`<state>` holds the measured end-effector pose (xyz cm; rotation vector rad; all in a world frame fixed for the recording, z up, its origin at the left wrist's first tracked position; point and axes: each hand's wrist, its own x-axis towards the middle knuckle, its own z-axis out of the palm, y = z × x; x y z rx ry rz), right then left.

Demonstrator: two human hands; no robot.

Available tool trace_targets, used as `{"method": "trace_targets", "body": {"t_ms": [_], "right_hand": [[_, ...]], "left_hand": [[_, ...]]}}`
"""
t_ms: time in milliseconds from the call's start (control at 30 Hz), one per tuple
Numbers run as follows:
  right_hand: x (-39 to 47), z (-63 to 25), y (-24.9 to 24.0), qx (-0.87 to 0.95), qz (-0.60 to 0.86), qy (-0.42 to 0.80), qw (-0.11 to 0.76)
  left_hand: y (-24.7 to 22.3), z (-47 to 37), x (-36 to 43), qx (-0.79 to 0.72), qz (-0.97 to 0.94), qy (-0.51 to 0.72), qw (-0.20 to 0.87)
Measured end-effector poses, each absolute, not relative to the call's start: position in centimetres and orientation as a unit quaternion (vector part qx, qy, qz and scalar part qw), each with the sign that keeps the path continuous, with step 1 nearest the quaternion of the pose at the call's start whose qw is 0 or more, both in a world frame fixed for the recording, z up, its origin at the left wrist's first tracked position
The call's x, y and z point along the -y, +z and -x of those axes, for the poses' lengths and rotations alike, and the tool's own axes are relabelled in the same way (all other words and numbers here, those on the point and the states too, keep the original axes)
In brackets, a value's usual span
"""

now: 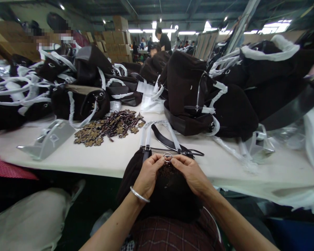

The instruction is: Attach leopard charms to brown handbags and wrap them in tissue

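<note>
Between my two hands is a metal ring (pixel 167 154), pinched from both sides by thumbs and fingers. My left hand (pixel 149 171), with a silver bangle on the wrist, grips the ring's left side. On its right side the fingers of my right hand (pixel 189 170) are closed. A dark beaded charm seems to hang below the ring, hard to make out against the black handbag (pixel 162 198). That bag rests on my lap against the table edge. Its handles (pixel 172 134) wear white wrapping, and a black strap (pixel 163 139) lies by them.
A pile of beaded charms with rings (pixel 107 127) lies on the white table (pixel 99 160). Left of it stands a clear plastic holder (pixel 51 139). Dark bags (pixel 185 87) with wrapped handles are heaped along the back and right. A seated person's leg (pixel 34 216) shows at lower left.
</note>
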<state>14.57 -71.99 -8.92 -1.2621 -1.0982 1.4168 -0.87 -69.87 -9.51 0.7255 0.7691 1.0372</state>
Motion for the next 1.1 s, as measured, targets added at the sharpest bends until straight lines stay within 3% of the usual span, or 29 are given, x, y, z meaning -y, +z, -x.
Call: {"method": "trace_targets", "body": {"t_ms": [200,333,467,767,867,1000,1100], "right_hand": [[71.5,-16.3,-7.4,0.604,0.554,0.385,0.424],[71.1,-17.1,-6.9,0.767,0.477,0.207,0.375],[70.8,-17.2,-7.0,0.822,0.424,0.145,0.352],[70.5,-17.5,-6.9,0.827,0.430,0.200,0.302],[70.6,-17.3,-6.9,0.757,0.521,0.236,0.315],[70.8,-16.8,-7.0,0.622,0.588,0.378,0.353],[70.8,-16.6,-7.3,0.547,0.589,0.458,0.379]], "left_hand": [[-9.6,1.1,69.4,-0.307,-0.304,0.437,0.789],[-10.0,0.9,69.4,-0.304,-0.299,0.390,0.816],[-10.7,0.6,69.5,-0.299,-0.314,0.349,0.830],[-10.5,0.9,69.5,-0.352,-0.375,0.298,0.804],[-9.8,1.4,69.5,-0.380,-0.463,0.336,0.727],[-9.4,2.1,69.3,-0.387,-0.613,0.358,0.589],[-9.4,2.1,69.3,-0.393,-0.635,0.356,0.561]]}}
